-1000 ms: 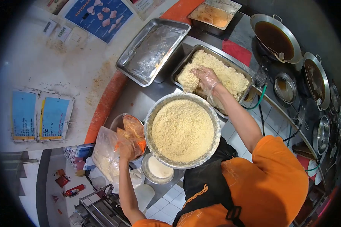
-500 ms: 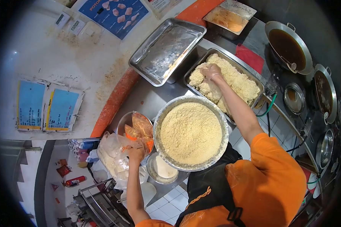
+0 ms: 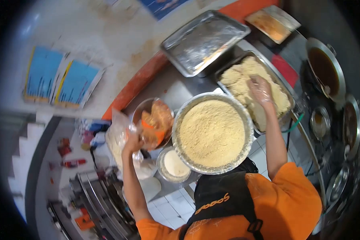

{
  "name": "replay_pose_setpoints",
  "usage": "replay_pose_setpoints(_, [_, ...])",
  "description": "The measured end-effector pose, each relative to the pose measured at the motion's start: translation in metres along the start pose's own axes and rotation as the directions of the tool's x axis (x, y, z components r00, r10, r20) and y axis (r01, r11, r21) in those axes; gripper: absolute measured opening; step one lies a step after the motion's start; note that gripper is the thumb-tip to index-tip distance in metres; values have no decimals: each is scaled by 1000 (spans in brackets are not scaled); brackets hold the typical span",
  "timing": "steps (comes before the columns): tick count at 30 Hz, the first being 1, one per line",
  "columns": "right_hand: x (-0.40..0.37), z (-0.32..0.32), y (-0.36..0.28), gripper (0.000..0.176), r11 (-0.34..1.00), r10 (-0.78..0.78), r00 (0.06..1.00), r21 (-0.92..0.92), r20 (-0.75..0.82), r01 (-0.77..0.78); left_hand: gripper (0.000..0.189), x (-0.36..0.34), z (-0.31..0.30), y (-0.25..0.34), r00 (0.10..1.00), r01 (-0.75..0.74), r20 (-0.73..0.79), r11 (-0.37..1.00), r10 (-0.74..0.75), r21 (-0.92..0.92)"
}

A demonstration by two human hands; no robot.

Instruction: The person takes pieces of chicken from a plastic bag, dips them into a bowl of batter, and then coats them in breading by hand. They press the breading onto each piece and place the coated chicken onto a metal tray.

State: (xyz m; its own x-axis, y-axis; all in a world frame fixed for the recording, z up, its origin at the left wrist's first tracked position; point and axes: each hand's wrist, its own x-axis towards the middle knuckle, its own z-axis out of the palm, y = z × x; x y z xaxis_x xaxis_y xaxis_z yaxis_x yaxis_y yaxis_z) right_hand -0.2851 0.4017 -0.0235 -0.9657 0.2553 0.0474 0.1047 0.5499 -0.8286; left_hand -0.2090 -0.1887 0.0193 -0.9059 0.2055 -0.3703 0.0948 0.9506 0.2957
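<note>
My left hand (image 3: 134,142) is closed on the edge of a clear plastic bag (image 3: 115,138) with pale contents. Right beside it stands a metal bowl (image 3: 139,112) of orange-coated pieces (image 3: 161,114), with a bright orange item among them. My right hand (image 3: 261,89), in what looks like a clear plastic glove, rests on crumb-coated pieces (image 3: 238,78) in a deep metal tray (image 3: 291,94). Its fingers look stretched out over the coating, though slightly blurred. Between my arms sits a large round metal basin (image 3: 249,136) full of pale yellow crumbs (image 3: 212,132).
A small bowl of white mixture (image 3: 176,164) stands below the basin. At the back are a greasy metal tray (image 3: 204,40) and a smaller pan (image 3: 272,24). Woks of dark oil (image 3: 326,72) line the right side, near a strainer (image 3: 319,123) and a green hose (image 3: 295,123).
My right hand has shifted from the tray's left end towards its middle. My left hand still grips the bag, which has moved slightly. The whole view has tilted and moved.
</note>
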Motion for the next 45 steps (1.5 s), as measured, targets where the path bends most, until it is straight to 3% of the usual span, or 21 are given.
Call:
replay_pose_setpoints(1, [-5,-1,-7,39,1000,-17,1000,27,23,17,52,-5,-17,11,994,-75,-86,997,73,-17])
replay_pose_setpoints(3, [-13,1,-16,36,987,-69,997,147,44,62,47,-16,-64,40,987,158,48,976,-153,-149])
replay_pose_setpoints(4, [-18,0,-28,36,979,-68,995,198,75,52,37,-20,-52,25,946,113,-210,858,-247,-501])
replay_pose_setpoints(5, [-23,1,-40,35,969,-62,993,244,99,36,25,-25,-82,42,990,89,-92,977,-108,-195])
replay_pose_setpoints(9, [-41,17,-79,30,938,-189,965,324,182,122,20,-44,-100,64,935,142,-269,939,-231,-313])
replay_pose_setpoints(12, [-63,37,-118,29,894,-282,929,418,241,163,19,-51,-93,57,866,5,-415,835,-279,-551])
replay_pose_setpoints(18, [-127,103,-200,39,685,-596,678,712,429,151,21,-69,-49,139,797,-210,-428,468,-427,-858])
replay_pose_setpoints(22, [-147,130,-207,39,738,-559,525,674,641,-37,30,-70,6,177,789,-296,-311,114,-530,-948])
replay_pose_setpoints(24, [-152,133,-205,42,777,-484,516,619,707,-119,31,-74,23,202,687,-346,-437,268,-581,-899])
replay_pose_setpoints(25, [-152,126,-209,33,807,-506,517,590,690,2,31,-77,29,206,673,-348,-431,257,-601,-901])
replay_pose_setpoints(28, [-162,132,-201,28,767,-592,533,625,604,145,29,-83,54,214,736,-191,-380,366,-561,-911])
replay_pose_setpoints(30, [-169,145,-189,24,737,-556,524,674,645,-47,30,-78,66,213,616,-376,-419,219,-667,-900])
replay_pose_setpoints(32, [-169,152,-180,24,773,-383,530,577,757,-265,31,-86,67,223,630,-337,-296,91,-718,-937])
replay_pose_setpoints(34, [-182,157,-184,28,768,-339,599,581,726,-270,30,-81,79,231,559,-400,-287,50,-778,-915])
replay_pose_setpoints(35, [-187,160,-188,30,764,-232,650,549,724,-340,28,-79,94,224,464,-323,-470,351,-751,-879])
replay_pose_setpoints(37, [-188,162,-189,32,751,-114,691,518,714,-410,27,-85,105,222,503,-339,-448,308,-739,-889])
replay_pose_setpoints(39, [-183,163,-187,37,876,-268,721,474,639,-94,26,-93,106,217,542,-352,-426,265,-725,-898])
replay_pose_setpoints(40, [-183,163,-186,42,899,-350,712,432,609,73,27,-98,100,215,614,-351,-310,101,-726,-931])
replay_pose_setpoints(41, [-186,163,-186,42,901,-348,708,428,614,71,28,-100,98,213,680,-336,-193,-66,-707,-940])
replay_pose_setpoints(42, [-191,164,-186,44,902,-386,702,404,599,152,28,-96,100,213,677,-335,-187,-71,-712,-940])
replay_pose_setpoints(45, [-198,166,-183,48,888,-425,683,421,593,187,43,-79,100,215,390,-184,-501,468,-773,-865])
